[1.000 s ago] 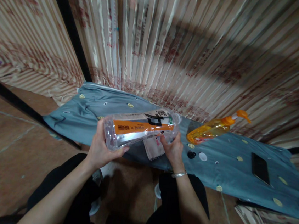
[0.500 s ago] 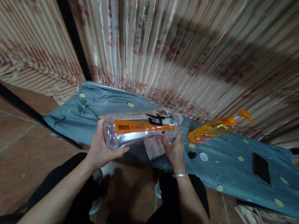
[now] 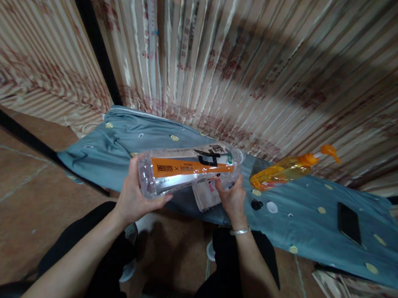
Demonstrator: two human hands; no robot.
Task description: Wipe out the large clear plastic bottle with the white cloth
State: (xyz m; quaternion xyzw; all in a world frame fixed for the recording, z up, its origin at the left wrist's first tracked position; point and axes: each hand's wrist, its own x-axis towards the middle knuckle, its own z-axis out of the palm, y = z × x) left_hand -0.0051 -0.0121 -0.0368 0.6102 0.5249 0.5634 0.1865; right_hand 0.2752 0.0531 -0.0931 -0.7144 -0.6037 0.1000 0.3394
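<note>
A clear plastic bottle (image 3: 189,169) with an orange and silver label lies sideways between my two hands, above the cloth-covered surface. My left hand (image 3: 137,197) wraps round its base end, thumb along the underside. Near the neck end, my right hand (image 3: 232,197) grips it with the thumb in front; the far fingers are hidden behind the plastic. Beneath the bottle, partly covered by it, is a pale packet (image 3: 205,198). To the right of my right hand lie a small black object (image 3: 256,205) and a white round disc (image 3: 271,207).
A bottle of yellow liquid with an orange pump top (image 3: 282,173) stands on the blue-grey cloth (image 3: 311,232). Farther right rests a dark phone (image 3: 349,223). Striped curtains (image 3: 201,64) hang behind, and a black pole (image 3: 93,33) rises at the left.
The bottle has turned slightly about its length, so the label's large lettering shows more fully. Both hands keep their grip in nearly the same place.
</note>
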